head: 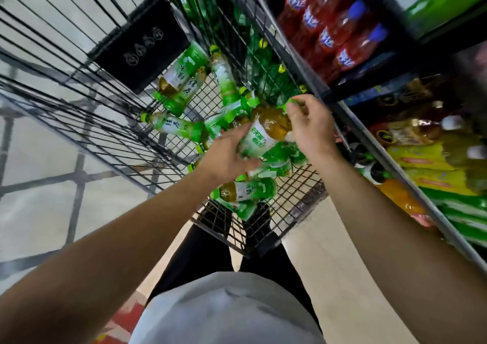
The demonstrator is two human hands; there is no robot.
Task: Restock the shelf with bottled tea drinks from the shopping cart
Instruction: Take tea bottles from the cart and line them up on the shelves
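- Reaching both hands into the shopping cart (110, 85), down among the bottled tea drinks lying on its wire floor.
- Cupping the left hand (224, 156), fingers curled, around the label end of one tea bottle (266, 132) raised above the pile.
- Pinching the right hand (307, 125) at that bottle's green neck end, so both grips closing on the same bottle.
- Leaving about a dozen more green-labelled bottles (179, 80) loose in the cart, still waiting to be moved.
- Standing just beside the shelf (382, 156) on the right, already crowded with red (340, 38) and yellow drinks (432, 159); no free slot for tea visible through the blur.
- Judging the restock as far from finished.
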